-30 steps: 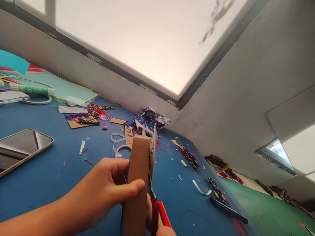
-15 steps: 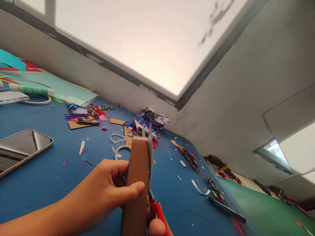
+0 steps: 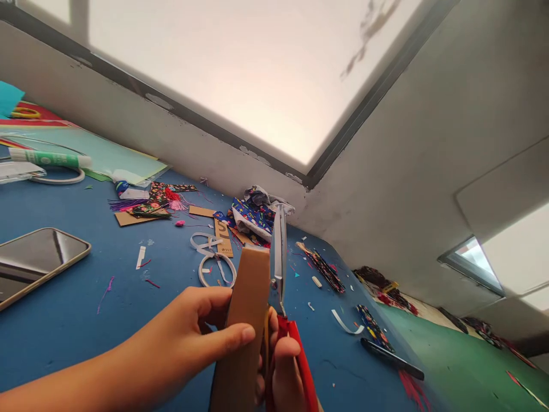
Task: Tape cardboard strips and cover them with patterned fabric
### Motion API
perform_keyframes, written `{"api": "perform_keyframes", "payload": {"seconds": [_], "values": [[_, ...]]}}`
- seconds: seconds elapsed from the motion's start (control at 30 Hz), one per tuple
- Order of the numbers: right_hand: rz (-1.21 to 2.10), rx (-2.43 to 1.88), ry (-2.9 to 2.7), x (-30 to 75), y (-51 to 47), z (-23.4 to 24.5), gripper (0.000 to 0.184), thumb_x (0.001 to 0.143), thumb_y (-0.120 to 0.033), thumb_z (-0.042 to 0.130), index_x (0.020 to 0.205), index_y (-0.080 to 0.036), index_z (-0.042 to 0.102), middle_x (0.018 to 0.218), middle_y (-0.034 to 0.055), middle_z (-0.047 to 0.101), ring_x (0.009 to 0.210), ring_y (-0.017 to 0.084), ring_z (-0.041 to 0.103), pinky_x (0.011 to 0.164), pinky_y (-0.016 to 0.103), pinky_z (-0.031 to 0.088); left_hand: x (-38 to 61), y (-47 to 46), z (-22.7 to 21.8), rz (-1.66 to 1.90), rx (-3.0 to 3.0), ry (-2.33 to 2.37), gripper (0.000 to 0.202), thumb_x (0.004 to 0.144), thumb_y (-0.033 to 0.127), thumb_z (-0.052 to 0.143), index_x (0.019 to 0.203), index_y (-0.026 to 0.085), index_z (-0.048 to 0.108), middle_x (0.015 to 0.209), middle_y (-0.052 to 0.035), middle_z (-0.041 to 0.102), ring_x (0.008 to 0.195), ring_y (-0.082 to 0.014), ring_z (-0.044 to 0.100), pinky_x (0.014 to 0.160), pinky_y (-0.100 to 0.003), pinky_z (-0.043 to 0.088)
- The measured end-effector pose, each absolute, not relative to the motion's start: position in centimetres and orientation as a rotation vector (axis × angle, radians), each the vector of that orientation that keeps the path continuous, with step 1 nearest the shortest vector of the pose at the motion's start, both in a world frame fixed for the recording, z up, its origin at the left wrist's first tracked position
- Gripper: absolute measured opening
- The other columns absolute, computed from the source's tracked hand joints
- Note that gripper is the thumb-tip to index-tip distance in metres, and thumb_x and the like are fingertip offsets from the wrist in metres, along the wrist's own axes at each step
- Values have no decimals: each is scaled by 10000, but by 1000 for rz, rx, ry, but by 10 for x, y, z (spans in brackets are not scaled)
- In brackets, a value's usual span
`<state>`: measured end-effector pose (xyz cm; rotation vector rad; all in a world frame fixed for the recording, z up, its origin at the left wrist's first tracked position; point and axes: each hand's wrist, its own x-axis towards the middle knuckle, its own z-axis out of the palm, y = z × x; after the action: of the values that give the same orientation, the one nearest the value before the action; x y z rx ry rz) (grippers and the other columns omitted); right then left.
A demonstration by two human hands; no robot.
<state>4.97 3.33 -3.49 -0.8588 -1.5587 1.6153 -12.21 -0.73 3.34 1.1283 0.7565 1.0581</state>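
My left hand (image 3: 206, 332) grips a long brown cardboard strip (image 3: 247, 286), thumb on its face and fingers behind; its lower end runs out of view. Just right of the strip, my right hand (image 3: 285, 366) is closed round the red handles of a pair of scissors (image 3: 278, 257). Their metal blades point up and away, beside the cardboard's right edge. Whether they touch the cardboard I cannot tell. Behind the strip lies a roll of white tape (image 3: 217, 270) with a loose curled end. Further back is crumpled blue patterned fabric (image 3: 253, 216).
On the blue table (image 3: 171, 252) a phone (image 3: 40, 260) lies at left, below a green glue stick (image 3: 49, 157). Patterned fabric pieces with tassels (image 3: 156, 200) are at the back. At right lie a folded patterned strip (image 3: 323, 266) and a black pen (image 3: 392, 359). A wall rises behind.
The scissors have shifted right, away from the cardboard's edge, with my right hand showing more. The strip has moved slightly right and down with my left hand. The view has shifted slightly.
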Motion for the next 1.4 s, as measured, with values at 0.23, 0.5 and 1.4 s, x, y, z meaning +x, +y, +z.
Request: {"api": "perform_keyframes", "payload": {"seconds": [0.23,0.5,1.4], "values": [[1371,-1038,-1751,55,72,-19,597,695,-779,473,855,-203,483,585,-61,442,415,77,368,379,194,329,-124,-2,32,1167,1131,770,188,783,297,684,967,280,720,850,32,711,848,-163,635,761,-218,488],[885,-1346,-2302,52,73,-6,154,750,-321,632,814,-211,547,728,1,666,629,165,572,562,240,376,-130,0,31,1189,685,701,305,788,419,647,1016,218,670,629,37,474,532,-70,443,518,-164,431],[744,-1278,-2517,63,73,0,365,744,-311,691,1086,-203,618,1075,81,612,992,269,560,845,358,429,-129,-2,30,985,683,621,631,796,691,400,767,121,671,495,-20,580,334,-80,460,395,-219,496]]}}
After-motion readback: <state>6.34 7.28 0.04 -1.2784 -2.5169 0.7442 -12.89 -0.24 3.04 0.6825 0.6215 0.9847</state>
